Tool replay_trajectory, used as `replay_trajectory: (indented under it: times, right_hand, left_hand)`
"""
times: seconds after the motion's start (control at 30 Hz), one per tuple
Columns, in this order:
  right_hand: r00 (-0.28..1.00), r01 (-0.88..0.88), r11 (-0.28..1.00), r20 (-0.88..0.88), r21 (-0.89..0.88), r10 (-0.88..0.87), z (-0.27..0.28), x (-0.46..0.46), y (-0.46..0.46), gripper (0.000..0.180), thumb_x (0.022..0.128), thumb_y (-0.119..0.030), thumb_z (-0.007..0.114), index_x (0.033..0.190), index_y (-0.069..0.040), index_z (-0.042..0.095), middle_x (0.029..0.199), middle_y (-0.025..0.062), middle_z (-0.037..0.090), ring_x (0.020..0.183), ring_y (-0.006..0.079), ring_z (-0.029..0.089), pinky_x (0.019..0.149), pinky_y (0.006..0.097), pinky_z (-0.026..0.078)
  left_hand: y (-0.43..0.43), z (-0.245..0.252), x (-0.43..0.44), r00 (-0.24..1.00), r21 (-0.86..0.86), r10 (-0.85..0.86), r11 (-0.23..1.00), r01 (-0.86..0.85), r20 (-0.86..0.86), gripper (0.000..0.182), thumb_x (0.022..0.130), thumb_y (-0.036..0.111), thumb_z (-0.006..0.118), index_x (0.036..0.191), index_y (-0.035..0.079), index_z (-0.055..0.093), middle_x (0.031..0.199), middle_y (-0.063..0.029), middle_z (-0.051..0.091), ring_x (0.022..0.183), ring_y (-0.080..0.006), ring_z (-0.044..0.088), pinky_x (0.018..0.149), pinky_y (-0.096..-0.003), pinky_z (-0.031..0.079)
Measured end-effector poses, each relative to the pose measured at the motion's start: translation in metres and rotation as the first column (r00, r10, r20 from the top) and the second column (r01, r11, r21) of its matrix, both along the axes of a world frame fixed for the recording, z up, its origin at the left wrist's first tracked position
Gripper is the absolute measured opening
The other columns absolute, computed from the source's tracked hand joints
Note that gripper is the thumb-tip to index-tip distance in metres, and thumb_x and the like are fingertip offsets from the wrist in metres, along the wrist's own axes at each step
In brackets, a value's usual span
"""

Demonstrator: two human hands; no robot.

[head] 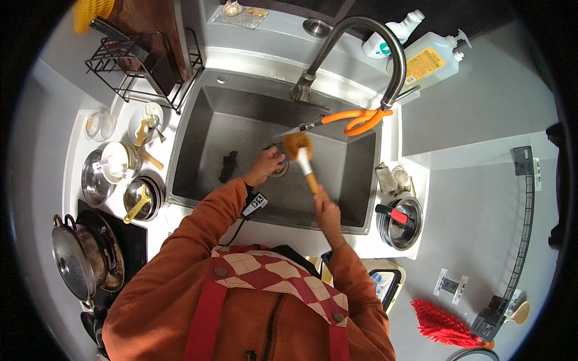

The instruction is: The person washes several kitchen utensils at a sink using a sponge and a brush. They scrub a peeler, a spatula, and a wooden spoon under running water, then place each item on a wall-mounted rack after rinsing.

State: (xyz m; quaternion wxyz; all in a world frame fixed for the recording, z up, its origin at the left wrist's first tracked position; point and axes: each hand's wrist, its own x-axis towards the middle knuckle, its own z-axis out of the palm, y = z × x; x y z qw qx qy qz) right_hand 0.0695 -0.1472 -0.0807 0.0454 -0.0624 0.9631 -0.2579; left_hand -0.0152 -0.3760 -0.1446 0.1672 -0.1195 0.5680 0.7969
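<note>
Over the grey sink [216, 135], my right hand [327, 212] grips the wooden end of a dish brush [305, 164] with a white neck and round brown bristles. My left hand [266, 164] is just left of the bristle head, fingers bent around a dark, thin object that is mostly hidden; what it is, I cannot tell. Water appears to run by the fingers from the orange hose [361, 118] of the curved faucet [352, 27]. A dark, rough item [229, 166] lies on the sink floor at the left.
Left of the sink stand stacked bowls [156, 198], plates, a steel basin [90, 180] and a black wire rack [119, 92]. A lidded pot [72, 261] is at the lower left. Steel bowls [413, 239] with a red-and-black handle sit on the right, and bottles [384, 43] stand behind the faucet.
</note>
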Motion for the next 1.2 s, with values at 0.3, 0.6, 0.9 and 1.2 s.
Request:
replay_trajectory:
  times: [0.3,0.6,0.9,1.2]
  right_hand:
    - [0.995,-0.046,0.994,-0.083,0.094,0.054,0.012,-0.001,-0.003,0.048,0.095,-0.033,0.046,0.138,-0.014,0.037,0.061,0.0166,0.061,0.051,0.0350,0.060,0.044,0.0434,0.046]
    - [0.995,-0.037,0.990,-0.087,0.138,0.050,0.007,0.003,0.005,0.047,0.094,-0.033,0.047,0.138,-0.017,0.037,0.063,0.0168,0.062,0.051,0.0344,0.061,0.045,0.0460,0.047]
    - [0.999,0.048,0.991,-0.003,0.127,-0.048,0.025,0.010,-0.013,0.039,0.094,-0.030,0.050,0.128,-0.013,0.051,0.071,0.0228,0.062,0.063,0.0382,0.063,0.053,0.0440,0.049]
    - [0.991,0.057,0.997,-0.118,-0.054,-0.063,0.034,0.007,0.009,0.037,0.093,-0.032,0.051,0.124,-0.011,0.056,0.066,0.0162,0.062,0.059,0.0281,0.064,0.056,0.0377,0.050]
  left_hand:
    - [0.003,-0.009,0.004,1.000,0.171,0.014,0.985,-0.010,-0.024,0.016,0.092,0.018,0.056,0.091,0.004,0.049,0.093,-0.0014,0.049,0.095,-0.0140,0.053,0.089,-0.0365,0.050]
    - [0.000,-0.013,0.017,0.999,0.265,0.033,0.963,-0.043,0.042,0.016,0.092,0.019,0.055,0.095,0.004,0.051,0.098,-0.0047,0.051,0.098,-0.0157,0.053,0.091,-0.0401,0.049]
    - [-0.013,-0.004,0.012,0.998,0.241,0.058,0.969,-0.061,0.021,0.026,0.093,0.015,0.051,0.116,0.001,0.052,0.107,-0.0063,0.055,0.104,-0.0187,0.055,0.094,-0.0372,0.048]
    - [-0.018,-0.008,0.015,1.000,0.259,0.004,0.966,0.002,-0.022,0.030,0.094,0.017,0.052,0.117,-0.001,0.049,0.114,-0.0093,0.053,0.109,-0.0202,0.053,0.097,-0.0374,0.045]
